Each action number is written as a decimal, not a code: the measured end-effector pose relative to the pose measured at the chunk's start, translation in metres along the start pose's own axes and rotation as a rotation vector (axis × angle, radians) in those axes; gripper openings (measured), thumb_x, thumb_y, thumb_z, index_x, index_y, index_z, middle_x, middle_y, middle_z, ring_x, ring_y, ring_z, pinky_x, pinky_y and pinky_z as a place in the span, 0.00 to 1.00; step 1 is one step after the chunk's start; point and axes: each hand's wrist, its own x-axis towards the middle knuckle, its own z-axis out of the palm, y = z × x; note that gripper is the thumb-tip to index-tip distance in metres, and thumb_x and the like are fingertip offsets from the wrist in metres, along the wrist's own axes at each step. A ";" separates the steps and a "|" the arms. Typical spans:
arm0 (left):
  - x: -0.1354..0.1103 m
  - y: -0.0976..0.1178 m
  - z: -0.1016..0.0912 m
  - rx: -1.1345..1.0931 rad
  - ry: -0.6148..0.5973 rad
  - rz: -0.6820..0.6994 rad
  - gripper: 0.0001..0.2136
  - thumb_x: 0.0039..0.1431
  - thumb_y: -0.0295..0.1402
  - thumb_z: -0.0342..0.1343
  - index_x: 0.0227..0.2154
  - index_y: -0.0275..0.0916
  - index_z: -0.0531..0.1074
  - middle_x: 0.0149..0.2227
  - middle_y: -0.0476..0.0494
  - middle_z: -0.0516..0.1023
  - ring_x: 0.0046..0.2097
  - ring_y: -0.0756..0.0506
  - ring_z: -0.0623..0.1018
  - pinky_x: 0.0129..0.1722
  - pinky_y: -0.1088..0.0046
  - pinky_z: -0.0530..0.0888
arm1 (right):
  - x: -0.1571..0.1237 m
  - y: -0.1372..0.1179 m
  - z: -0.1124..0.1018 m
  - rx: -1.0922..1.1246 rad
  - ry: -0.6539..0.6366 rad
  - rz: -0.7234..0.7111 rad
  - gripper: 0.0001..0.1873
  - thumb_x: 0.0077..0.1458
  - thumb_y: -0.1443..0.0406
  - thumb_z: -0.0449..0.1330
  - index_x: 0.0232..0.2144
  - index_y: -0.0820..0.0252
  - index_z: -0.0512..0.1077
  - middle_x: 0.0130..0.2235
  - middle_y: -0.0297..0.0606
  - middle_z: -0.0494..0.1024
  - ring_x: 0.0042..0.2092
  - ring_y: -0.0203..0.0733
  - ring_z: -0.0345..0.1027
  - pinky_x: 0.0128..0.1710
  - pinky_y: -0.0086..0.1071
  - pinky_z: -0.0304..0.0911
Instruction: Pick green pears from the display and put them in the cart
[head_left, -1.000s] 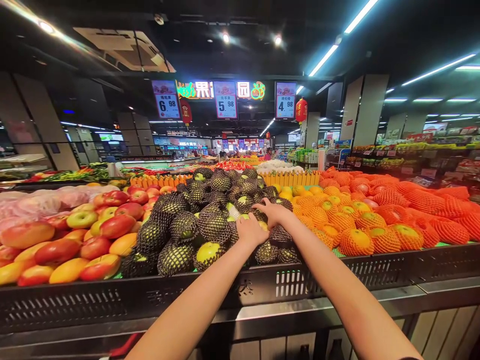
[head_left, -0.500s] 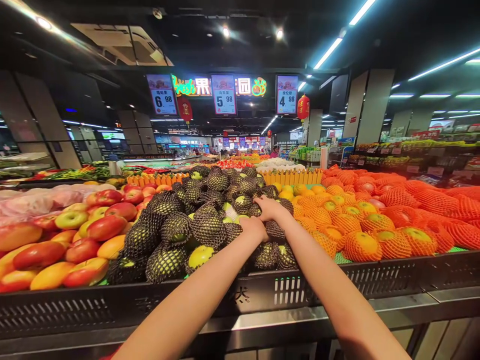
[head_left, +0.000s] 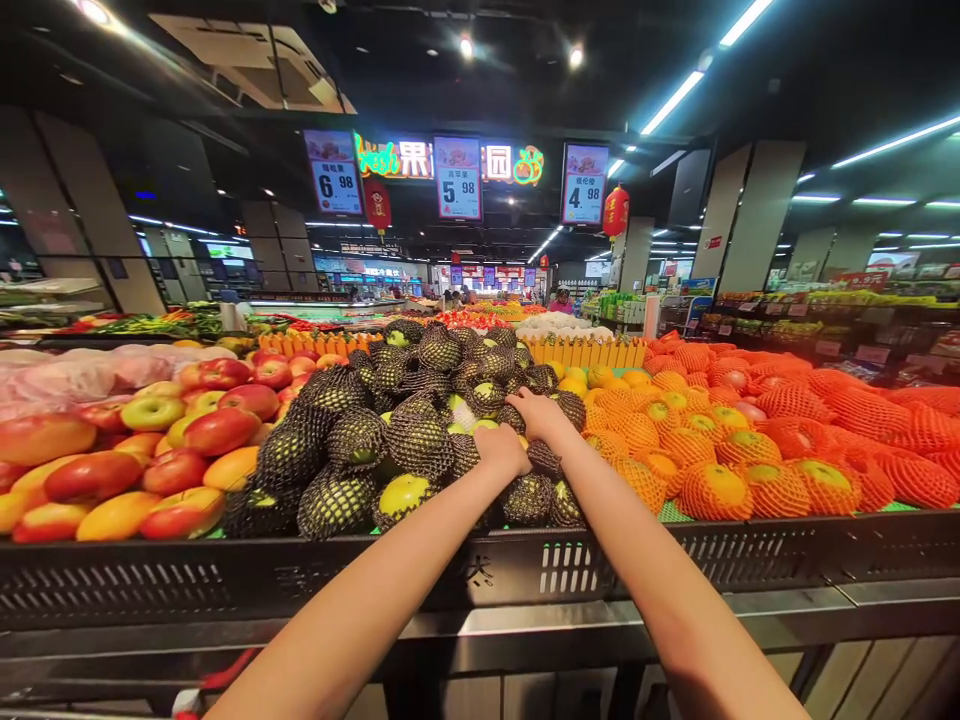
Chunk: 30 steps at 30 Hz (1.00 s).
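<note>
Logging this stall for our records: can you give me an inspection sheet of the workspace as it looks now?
Surface: black perforated display bin, filled with fruit.
Job's things: green fruit in black net sleeves, heaped in the middle.
Clutter: apples to the left, netted oranges to the right.
Grippers: left hand and right hand both rest on the netted pile; grip cannot be told.
Cables: nothing seen.
Surroundings: price signs overhead, more produce stands behind.

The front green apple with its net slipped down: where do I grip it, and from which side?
Probably best to cup the bare upper half of the green apple from above and the front. Its net covers only the lower part, netted fruit crowds its left, and the left hand is nearest.
</note>
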 end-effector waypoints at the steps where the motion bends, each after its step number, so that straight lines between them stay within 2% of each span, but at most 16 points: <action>1: 0.000 0.000 0.000 0.010 0.010 -0.009 0.33 0.45 0.41 0.65 0.53 0.27 0.71 0.51 0.19 0.78 0.58 0.27 0.75 0.56 0.57 0.66 | -0.001 0.001 0.001 -0.002 0.017 -0.007 0.40 0.46 0.75 0.65 0.62 0.57 0.63 0.59 0.51 0.69 0.51 0.58 0.75 0.46 0.42 0.70; 5: 0.001 -0.004 0.000 0.026 0.038 -0.007 0.33 0.47 0.48 0.62 0.51 0.27 0.72 0.49 0.21 0.80 0.56 0.28 0.77 0.55 0.57 0.68 | -0.003 0.011 0.005 0.027 0.057 -0.047 0.38 0.47 0.72 0.65 0.61 0.58 0.63 0.58 0.48 0.71 0.52 0.54 0.74 0.47 0.38 0.69; 9: -0.005 -0.011 -0.006 0.006 0.079 0.047 0.37 0.44 0.56 0.59 0.50 0.29 0.71 0.48 0.23 0.80 0.53 0.27 0.78 0.53 0.56 0.71 | -0.001 0.020 0.007 0.074 0.060 -0.082 0.44 0.42 0.70 0.70 0.63 0.59 0.63 0.58 0.46 0.72 0.55 0.53 0.71 0.51 0.35 0.67; 11: -0.012 -0.016 -0.009 0.002 0.122 0.073 0.38 0.42 0.57 0.60 0.50 0.30 0.70 0.47 0.24 0.81 0.51 0.26 0.78 0.51 0.56 0.72 | 0.000 0.021 0.007 0.086 0.059 -0.083 0.45 0.41 0.70 0.71 0.63 0.58 0.63 0.58 0.45 0.72 0.55 0.52 0.71 0.49 0.34 0.67; 14: -0.022 -0.025 -0.013 -0.009 0.233 0.103 0.35 0.43 0.55 0.60 0.48 0.31 0.70 0.44 0.25 0.81 0.49 0.26 0.78 0.48 0.55 0.73 | 0.000 0.018 0.009 0.087 0.068 -0.065 0.40 0.46 0.68 0.69 0.62 0.56 0.64 0.56 0.46 0.72 0.51 0.53 0.74 0.45 0.36 0.69; 16: -0.027 -0.034 -0.016 -0.055 0.343 0.116 0.31 0.44 0.53 0.61 0.46 0.33 0.70 0.41 0.28 0.81 0.47 0.28 0.78 0.46 0.56 0.73 | 0.000 0.014 0.011 0.081 0.075 -0.042 0.35 0.50 0.66 0.67 0.61 0.54 0.65 0.55 0.48 0.72 0.47 0.54 0.76 0.43 0.39 0.70; 18: -0.030 -0.046 -0.020 -0.130 0.503 0.149 0.28 0.45 0.48 0.63 0.46 0.35 0.70 0.40 0.32 0.80 0.46 0.30 0.78 0.45 0.57 0.74 | 0.001 0.011 0.013 0.077 0.077 -0.022 0.33 0.52 0.66 0.66 0.60 0.54 0.66 0.55 0.51 0.71 0.45 0.55 0.76 0.41 0.41 0.70; 21: -0.037 -0.069 -0.028 -0.247 0.839 0.267 0.28 0.48 0.43 0.65 0.50 0.35 0.68 0.47 0.32 0.78 0.50 0.33 0.76 0.51 0.56 0.73 | 0.001 0.011 0.015 0.092 0.068 -0.027 0.44 0.43 0.66 0.74 0.62 0.54 0.65 0.57 0.53 0.70 0.46 0.58 0.76 0.43 0.41 0.70; 24: -0.059 -0.091 -0.030 -0.429 1.165 0.313 0.33 0.48 0.42 0.69 0.56 0.37 0.64 0.52 0.32 0.75 0.54 0.35 0.76 0.55 0.56 0.73 | -0.003 0.013 0.012 0.139 0.094 -0.058 0.57 0.34 0.56 0.79 0.65 0.54 0.61 0.60 0.52 0.70 0.51 0.59 0.75 0.47 0.40 0.70; 26: -0.083 -0.106 -0.021 -0.602 1.301 0.302 0.42 0.45 0.41 0.72 0.61 0.38 0.59 0.55 0.34 0.72 0.55 0.37 0.75 0.56 0.58 0.73 | -0.007 0.011 0.003 0.166 0.141 -0.081 0.59 0.37 0.47 0.76 0.67 0.54 0.57 0.59 0.51 0.73 0.55 0.58 0.72 0.51 0.40 0.68; 28: -0.113 -0.122 -0.001 -0.720 1.391 0.254 0.49 0.39 0.40 0.75 0.63 0.39 0.56 0.56 0.34 0.69 0.57 0.37 0.74 0.58 0.58 0.72 | -0.011 0.005 -0.012 0.175 0.200 -0.101 0.57 0.43 0.42 0.70 0.69 0.55 0.54 0.56 0.50 0.77 0.55 0.59 0.72 0.51 0.43 0.67; 30: -0.143 -0.141 0.028 -0.790 1.446 0.100 0.50 0.33 0.40 0.77 0.61 0.39 0.60 0.57 0.34 0.68 0.59 0.35 0.72 0.61 0.55 0.69 | -0.014 -0.008 -0.036 0.176 0.285 -0.115 0.52 0.49 0.42 0.67 0.69 0.55 0.55 0.51 0.49 0.81 0.51 0.60 0.75 0.48 0.45 0.68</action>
